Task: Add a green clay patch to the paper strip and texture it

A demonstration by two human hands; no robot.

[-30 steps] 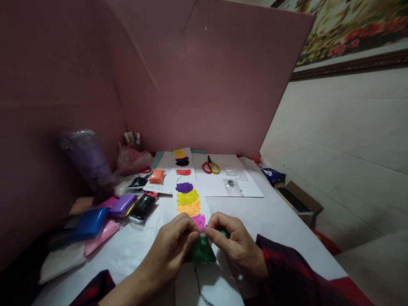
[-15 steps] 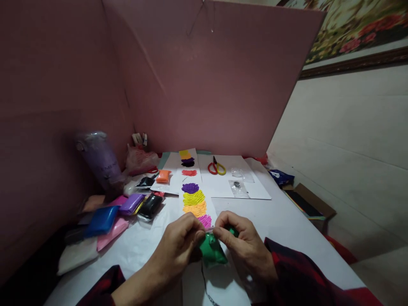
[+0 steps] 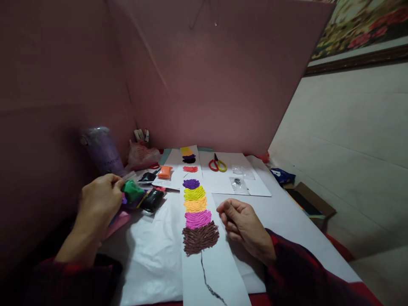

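At the left, my left hand (image 3: 100, 202) is closed on a clear packet of green modelling clay (image 3: 133, 191), just over the pile of coloured packets. My right hand (image 3: 244, 227) hovers right of the paper strip (image 3: 195, 278), thumb and fingers pinched together; whatever they hold is hidden. Bands of textured clay cross the strip: brown (image 3: 200, 239) nearest me, then pink (image 3: 198, 219), light orange (image 3: 195, 205), yellow (image 3: 195, 193) and purple (image 3: 191, 183). Below the brown band runs a dark drawn line (image 3: 205, 276).
Scissors (image 3: 217, 165) with red and yellow handles lie on white sheets at the back. Nearby are small clear bags (image 3: 238, 185). An orange packet (image 3: 165, 172), a black packet (image 3: 153, 200) and a purple bottle (image 3: 103, 151) stand or lie leftward. A pink panel (image 3: 204, 85) closes the back.
My left hand has carried the green packet from the middle to the packets at the left. My right hand has let go of the packet, uncovering the brown band.
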